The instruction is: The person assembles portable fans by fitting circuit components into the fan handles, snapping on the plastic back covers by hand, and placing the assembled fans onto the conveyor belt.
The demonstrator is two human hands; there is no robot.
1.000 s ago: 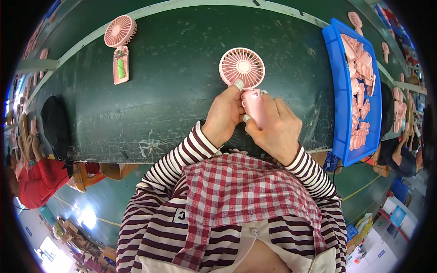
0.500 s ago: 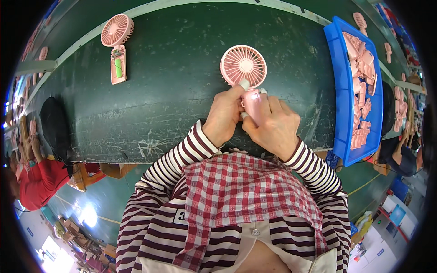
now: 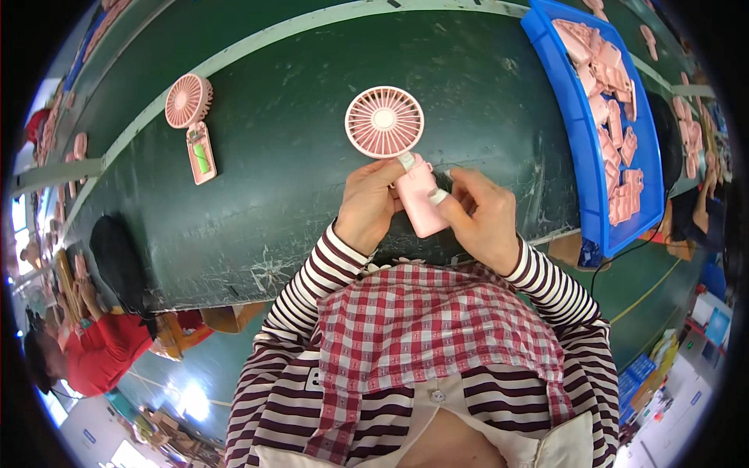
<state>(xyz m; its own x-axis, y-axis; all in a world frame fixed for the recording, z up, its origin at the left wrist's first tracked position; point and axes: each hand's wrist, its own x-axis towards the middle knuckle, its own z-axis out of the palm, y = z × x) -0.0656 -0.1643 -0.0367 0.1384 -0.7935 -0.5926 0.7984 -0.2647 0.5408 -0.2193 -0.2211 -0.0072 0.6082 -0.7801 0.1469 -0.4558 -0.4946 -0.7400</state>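
A pink handheld fan (image 3: 420,204) is in front of me, its round grille head away from me and its smooth handle slanting toward my apron. My left hand (image 3: 370,201) is closed around the upper part of the handle, with its thumb at the neck below the head. White covers show on thumb tips. My right hand (image 3: 485,217) is at the handle's right side; its thumb tip touches the handle edge while the fingers stand apart from the thumb. Another pink fan (image 3: 189,101) lies at the far left, its handle uncovered and showing a green cylindrical battery (image 3: 200,158).
At the right a blue tray (image 3: 573,148) holds several loose pink handle shells (image 3: 612,117). The dark green worktable (image 3: 273,117) has a pale strip along its far side. A person in a red top (image 3: 113,351) sits at the left, beside a black rounded object (image 3: 117,253).
The fan has tilted, its handle bottom now more exposed. My right hand has loosened from around the handle, its fingers moving off. The view has shifted, so the tray appears higher.
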